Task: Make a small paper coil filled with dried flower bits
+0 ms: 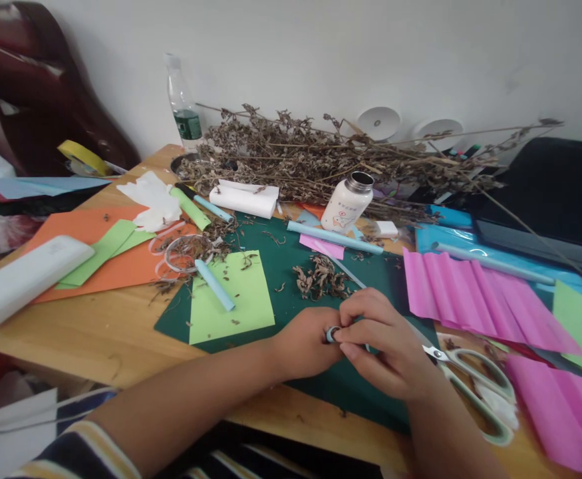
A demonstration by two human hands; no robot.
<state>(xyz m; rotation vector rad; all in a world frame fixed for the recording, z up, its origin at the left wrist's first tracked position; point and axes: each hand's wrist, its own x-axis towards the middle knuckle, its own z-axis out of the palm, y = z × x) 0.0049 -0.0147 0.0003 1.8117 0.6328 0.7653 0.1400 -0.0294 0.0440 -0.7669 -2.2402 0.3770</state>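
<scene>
Over the green cutting mat (283, 266), my left hand (306, 342) is wrapped around a small rolled blue paper tube (330, 334). Its round open end faces my right hand, and most of its length is hidden in my fist. At that opening, the fingertips of my right hand (388, 342) are pinched together; whatever they hold is too small to make out. Just beyond both hands lies a loose pile of dried leaves (322, 278). To their left, a light blue paper roll (214, 285) rests on a lime green sheet (245, 313) strewn with leaf crumbs.
White-handled scissors (485, 382) lie right of my hand beside pink crepe paper (490, 296). A white bottle (348, 201) stands uncapped behind the mat. Dried stalks (291, 153) spread across the back near a clear bottle (183, 110). Orange paper (116, 266) is at left.
</scene>
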